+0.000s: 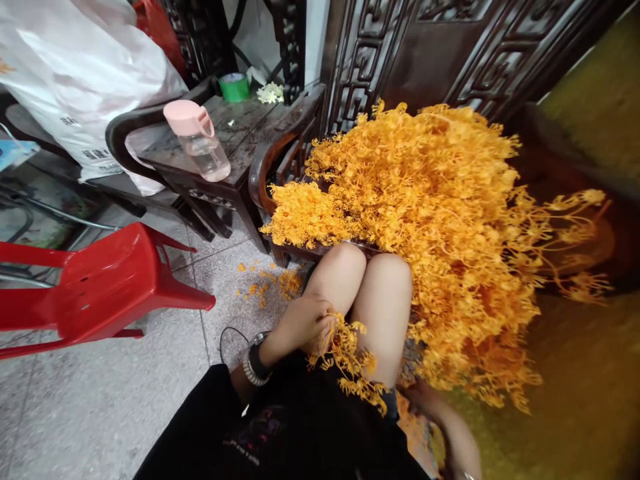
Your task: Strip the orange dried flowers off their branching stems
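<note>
A large heap of orange plastic flower sprigs (440, 220) lies on a dark wooden chair in front of my knees and spills to my right. My left hand (305, 323), with a watch and bracelet at the wrist, is closed on a small bunch of orange sprigs (350, 360) that rests on my lap. My right forearm (450, 427) reaches down at the lower right beside the heap. That hand's fingers are hidden by the sprigs and blur.
A red plastic chair (100, 287) stands at the left on the tiled floor. A small dark wooden table (235, 133) carries a pink-lidded bottle (197, 140) and a green tape roll (235, 87). A white sack (75, 73) sits behind. Orange bits (265, 283) litter the floor.
</note>
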The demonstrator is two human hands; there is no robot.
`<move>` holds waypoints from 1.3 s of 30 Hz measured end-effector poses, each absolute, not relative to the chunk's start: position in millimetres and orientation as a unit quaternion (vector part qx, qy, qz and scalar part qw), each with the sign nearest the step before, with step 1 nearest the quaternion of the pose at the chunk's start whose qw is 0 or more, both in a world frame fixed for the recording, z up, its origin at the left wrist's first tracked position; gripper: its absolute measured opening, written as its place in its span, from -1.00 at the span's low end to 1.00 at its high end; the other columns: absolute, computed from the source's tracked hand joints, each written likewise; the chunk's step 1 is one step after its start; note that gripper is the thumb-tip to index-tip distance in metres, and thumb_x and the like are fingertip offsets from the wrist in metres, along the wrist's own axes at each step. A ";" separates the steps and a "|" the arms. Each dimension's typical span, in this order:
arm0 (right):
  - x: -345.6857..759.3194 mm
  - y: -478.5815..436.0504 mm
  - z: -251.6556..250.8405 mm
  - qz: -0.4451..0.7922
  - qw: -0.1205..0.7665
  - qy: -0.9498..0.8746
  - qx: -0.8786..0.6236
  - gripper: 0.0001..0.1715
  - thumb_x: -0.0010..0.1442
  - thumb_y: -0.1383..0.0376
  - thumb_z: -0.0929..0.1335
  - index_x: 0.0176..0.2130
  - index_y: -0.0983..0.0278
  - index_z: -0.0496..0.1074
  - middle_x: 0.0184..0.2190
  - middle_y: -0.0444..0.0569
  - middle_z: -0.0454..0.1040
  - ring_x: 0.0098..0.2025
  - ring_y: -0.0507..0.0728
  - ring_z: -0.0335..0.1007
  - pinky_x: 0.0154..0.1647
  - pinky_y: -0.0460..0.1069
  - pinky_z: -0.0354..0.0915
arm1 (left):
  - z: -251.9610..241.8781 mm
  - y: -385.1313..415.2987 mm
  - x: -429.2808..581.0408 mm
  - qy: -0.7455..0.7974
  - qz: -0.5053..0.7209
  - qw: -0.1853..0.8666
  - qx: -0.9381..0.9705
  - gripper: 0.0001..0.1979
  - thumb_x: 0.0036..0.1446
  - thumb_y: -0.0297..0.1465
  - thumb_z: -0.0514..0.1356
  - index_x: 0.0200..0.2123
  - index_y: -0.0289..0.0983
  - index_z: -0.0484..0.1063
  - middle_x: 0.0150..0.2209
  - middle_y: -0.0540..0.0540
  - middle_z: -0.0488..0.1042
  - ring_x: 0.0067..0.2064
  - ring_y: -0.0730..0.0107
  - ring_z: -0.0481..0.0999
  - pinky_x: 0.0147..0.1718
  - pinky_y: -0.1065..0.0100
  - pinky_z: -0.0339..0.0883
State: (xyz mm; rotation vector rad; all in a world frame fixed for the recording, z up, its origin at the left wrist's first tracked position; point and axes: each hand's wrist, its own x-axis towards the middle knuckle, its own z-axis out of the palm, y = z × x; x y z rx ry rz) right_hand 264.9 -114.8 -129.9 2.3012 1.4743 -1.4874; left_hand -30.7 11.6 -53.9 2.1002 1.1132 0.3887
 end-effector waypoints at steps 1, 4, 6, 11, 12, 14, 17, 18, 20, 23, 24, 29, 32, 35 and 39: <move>261.1 -113.9 -115.8 -0.496 0.010 0.477 0.726 -0.44 0.07 -0.08 0.29 -0.68 0.28 0.37 -0.68 0.02 0.43 -0.62 0.09 0.33 -0.58 -0.02 0.21 | -52.2 10.4 -31.8 0.438 0.161 0.362 0.807 -0.83 0.17 -0.36 0.10 -0.33 -0.26 0.48 -0.33 -0.06 0.51 -0.25 0.34 0.45 -0.24 0.36 0.25; 245.4 -103.7 -61.8 -0.554 -0.053 0.510 0.656 -0.38 0.16 -0.12 0.16 -0.53 0.29 0.41 -0.64 -0.03 0.45 -0.59 0.10 0.36 -0.52 -0.03 0.27 | -41.3 7.7 -34.9 0.448 0.209 0.375 0.784 -0.80 0.19 -0.31 0.09 -0.32 -0.26 0.47 -0.33 -0.04 0.52 -0.27 0.39 0.46 -0.25 0.40 0.25; 230.9 -89.3 -26.7 -0.508 -0.113 0.549 0.654 -0.39 0.20 -0.09 0.14 -0.48 0.30 0.42 -0.69 -0.06 0.41 -0.60 0.10 0.35 -0.44 0.00 0.32 | -31.3 6.6 -36.0 0.445 0.263 0.413 0.750 -0.79 0.17 -0.26 0.11 -0.32 -0.27 0.44 -0.36 -0.04 0.50 -0.31 0.41 0.44 -0.30 0.42 0.24; 181.7 -43.0 10.6 -0.259 -0.359 0.663 0.604 -0.13 -0.09 0.06 0.47 0.16 0.20 0.20 0.16 0.08 0.28 0.17 0.26 0.21 0.20 0.15 0.14 | -16.4 5.6 -30.1 0.383 0.316 0.547 0.674 -0.77 0.18 -0.21 0.09 -0.31 -0.27 0.31 -0.49 0.05 0.34 -0.46 0.51 0.30 -0.45 0.46 0.12; 172.2 -36.0 10.2 -0.294 -0.353 0.682 0.569 -0.14 -0.04 0.08 0.46 0.18 0.18 0.17 0.18 0.07 0.25 0.19 0.24 0.18 0.22 0.14 0.12 | -15.9 5.5 -28.1 0.371 0.319 0.560 0.669 -0.78 0.19 -0.22 0.09 -0.32 -0.27 0.30 -0.48 0.05 0.32 -0.45 0.52 0.28 -0.43 0.46 0.13; 158.3 -26.5 7.0 -0.386 -0.329 0.693 0.512 -0.42 0.12 0.13 0.36 0.11 0.18 0.27 0.07 0.02 0.37 0.08 0.17 0.31 0.12 0.07 0.23 | -15.9 5.3 -25.6 0.353 0.329 0.586 0.651 -0.76 0.19 -0.21 0.08 -0.36 -0.28 0.26 -0.48 0.06 0.27 -0.44 0.54 0.24 -0.42 0.46 0.12; 155.2 -20.6 2.9 -0.483 -0.308 0.663 0.481 -0.73 0.22 0.16 0.26 -0.25 0.26 0.45 -0.35 -0.08 0.50 -0.31 0.05 0.41 -0.26 -0.08 0.32 | -15.9 5.1 -28.5 0.329 0.310 0.642 0.619 -0.73 0.18 -0.18 0.10 -0.38 -0.29 0.24 -0.53 0.10 0.18 -0.52 0.59 0.16 -0.52 0.48 0.02; 158.2 -19.8 2.3 -0.499 -0.310 0.649 0.483 -0.72 0.22 0.15 0.27 -0.35 0.28 0.44 -0.47 -0.11 0.46 -0.41 0.02 0.36 -0.37 -0.10 0.27 | -15.9 5.3 -30.8 0.317 0.290 0.662 0.615 -0.73 0.16 -0.18 0.12 -0.37 -0.29 0.25 -0.55 0.12 0.16 -0.55 0.60 0.12 -0.55 0.48 -0.02; 166.3 -18.5 1.5 -0.510 -0.346 0.606 0.502 -0.68 0.20 0.13 0.29 -0.43 0.30 0.42 -0.56 -0.14 0.37 -0.50 -0.01 0.26 -0.47 -0.12 0.19 | -16.6 6.5 -35.3 0.299 0.243 0.684 0.620 -0.74 0.13 -0.20 0.16 -0.31 -0.30 0.31 -0.58 0.14 0.14 -0.57 0.61 0.08 -0.58 0.49 -0.06; 172.4 -15.9 -0.4 -0.481 -0.436 0.530 0.545 -0.68 0.18 0.10 0.30 -0.42 0.30 0.42 -0.58 -0.14 0.35 -0.53 -0.02 0.22 -0.51 -0.11 0.15 | -19.5 9.3 -35.8 0.295 0.221 0.669 0.645 -0.73 0.15 -0.22 0.15 -0.22 -0.30 0.43 -0.52 0.06 0.33 -0.49 0.55 0.25 -0.47 0.48 0.12; 172.0 -14.7 -1.0 -0.463 -0.463 0.513 0.554 -0.67 0.18 0.10 0.30 -0.42 0.30 0.42 -0.58 -0.13 0.35 -0.52 -0.01 0.23 -0.49 -0.11 0.17 | -20.5 9.8 -33.9 0.292 0.224 0.658 0.657 -0.71 0.17 -0.22 0.12 -0.21 -0.31 0.46 -0.45 0.00 0.42 -0.42 0.49 0.34 -0.39 0.45 0.19; 185.8 -5.2 9.8 -0.349 -0.646 0.418 0.535 -0.76 0.18 0.20 0.31 -0.47 0.25 0.41 -0.52 -0.11 0.39 -0.39 0.06 0.38 -0.32 -0.04 0.28 | -22.7 2.1 -25.1 0.255 0.213 0.654 0.679 -0.59 0.23 -0.18 -0.01 -0.27 -0.29 0.56 -0.36 -0.11 0.54 -0.29 0.33 0.47 -0.24 0.38 0.27; 218.1 -0.9 30.7 -0.216 -0.795 0.301 0.481 -0.84 0.16 0.20 0.32 -0.43 0.18 0.40 -0.57 -0.18 0.32 -0.50 0.02 0.34 -0.52 -0.08 0.18 | -24.5 -7.1 -29.9 0.259 0.199 0.681 0.655 -0.60 0.19 -0.14 0.05 -0.28 -0.28 0.57 -0.48 -0.08 0.49 -0.37 0.34 0.43 -0.33 0.40 0.25; 234.1 0.7 45.6 -0.204 -0.779 0.328 0.494 -0.84 0.18 0.20 0.30 -0.32 0.19 0.46 -0.44 -0.10 0.41 -0.44 0.04 0.38 -0.48 -0.06 0.24 | -28.4 -11.3 -35.2 0.339 0.299 0.674 0.584 -0.59 0.17 -0.12 0.07 -0.32 -0.31 0.57 -0.58 -0.03 0.37 -0.48 0.44 0.30 -0.43 0.42 0.17; 206.4 5.7 32.9 -0.384 -0.646 0.426 0.503 -0.76 0.14 0.28 0.31 -0.14 0.20 0.45 -0.34 -0.05 0.45 -0.49 0.03 0.34 -0.50 -0.04 0.26 | -32.5 -7.8 -30.9 0.389 0.407 0.673 0.480 -0.65 0.11 -0.14 0.15 -0.35 -0.33 0.54 -0.69 0.11 0.04 -0.61 0.57 -0.03 -0.60 0.46 -0.15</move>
